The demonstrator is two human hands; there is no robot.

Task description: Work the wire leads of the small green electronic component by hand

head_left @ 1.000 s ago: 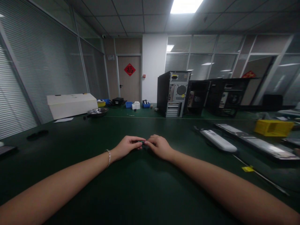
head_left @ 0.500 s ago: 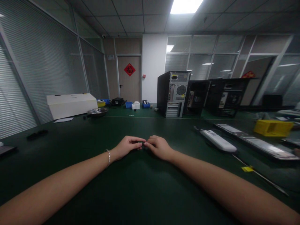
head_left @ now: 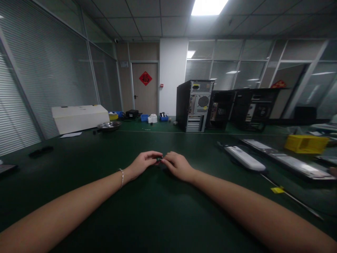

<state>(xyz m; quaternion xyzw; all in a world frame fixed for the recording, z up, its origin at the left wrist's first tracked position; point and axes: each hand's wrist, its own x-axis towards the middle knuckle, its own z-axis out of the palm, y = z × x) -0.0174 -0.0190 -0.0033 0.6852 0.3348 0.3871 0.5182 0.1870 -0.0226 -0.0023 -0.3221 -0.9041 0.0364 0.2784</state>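
Note:
Over the middle of the dark green table [head_left: 158,211], my left hand [head_left: 143,163] and my right hand [head_left: 180,166] meet at the fingertips. Between them is a small dark piece [head_left: 159,160] with a hint of green, too small to name. The left thumb and fingers pinch it from the left. My right thumb and fingertips close on its right end, and the fingers cover part of it. A beaded bracelet circles the left wrist.
Computer towers [head_left: 200,105] stand at the back right. To the right lie a white elongated device [head_left: 245,158], long metallic panels [head_left: 289,160] and a yellow bin [head_left: 306,144]. A metal bowl [head_left: 109,125] and white box [head_left: 80,118] are back left. A co-worker's hand [head_left: 333,171] shows at the right edge.
My left fingers have shifted slightly on the small piece, and more of its dark surface shows. My right hand stays almost still. A bit more of the co-worker's hand appears at the right edge.

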